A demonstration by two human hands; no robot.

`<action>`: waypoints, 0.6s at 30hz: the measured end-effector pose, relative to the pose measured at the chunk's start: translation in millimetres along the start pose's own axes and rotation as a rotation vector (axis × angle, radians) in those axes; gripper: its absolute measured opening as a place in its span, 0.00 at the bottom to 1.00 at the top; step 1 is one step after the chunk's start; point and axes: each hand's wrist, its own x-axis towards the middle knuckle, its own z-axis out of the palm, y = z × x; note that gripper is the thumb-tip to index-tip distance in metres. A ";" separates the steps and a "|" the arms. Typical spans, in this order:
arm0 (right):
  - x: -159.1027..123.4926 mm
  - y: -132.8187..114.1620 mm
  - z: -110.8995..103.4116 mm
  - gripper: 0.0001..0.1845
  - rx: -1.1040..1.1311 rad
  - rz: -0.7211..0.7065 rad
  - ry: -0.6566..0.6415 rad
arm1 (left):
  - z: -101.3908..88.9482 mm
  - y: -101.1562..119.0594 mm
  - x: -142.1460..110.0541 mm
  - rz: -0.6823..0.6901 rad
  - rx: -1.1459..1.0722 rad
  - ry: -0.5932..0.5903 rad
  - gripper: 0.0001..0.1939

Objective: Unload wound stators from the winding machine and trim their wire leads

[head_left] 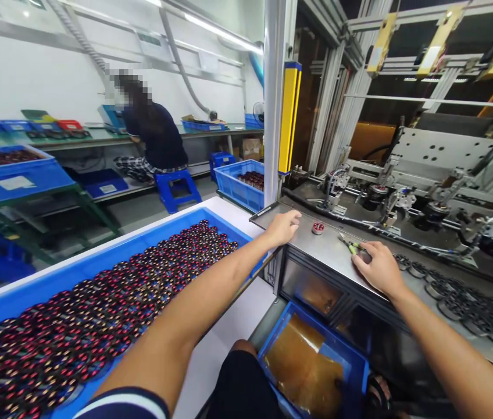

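One blue bin [355,368] sits lowest, beside the person's knees, a brown sheet [303,366] lying inside it. To the left stretches a long blue tray [54,284] crowded with round dark parts [111,314] showing red and copper. The left arm extends forward past the tray's right side, nearly straight; its hand [285,228] is palm down over the near edge of a metal worktop [325,253], fingers bent forward. Whether they pinch anything, I cannot tell. The right arm angles inward from the lower right, and the right hand [379,267] lies low over the worktop, fingertips at the green-handled pliers [352,244]; how firmly they close on the handles is unclear. A red round part [317,228] rests on the metal between the hands. Dark rings [451,291] lie right of the right hand, with machinery [447,145] behind. Farther off, a person [154,137] sits on a blue stool [177,181]; a storage bin [52,174] at left bears a white label [16,183], its writing too small to read.
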 end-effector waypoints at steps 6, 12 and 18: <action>-2.4 -5.9 -20.7 0.19 0.135 -0.048 0.308 | 42.0 0.2 44.1 -0.004 -0.222 -0.178 0.17; -6.8 -10.1 -32.3 0.14 0.194 -0.061 0.482 | 40.0 15.8 27.4 0.002 -0.374 -0.131 0.21; 0.3 -20.9 -48.0 0.11 0.341 -0.027 0.496 | 2.9 90.4 -77.1 0.125 -0.503 0.052 0.35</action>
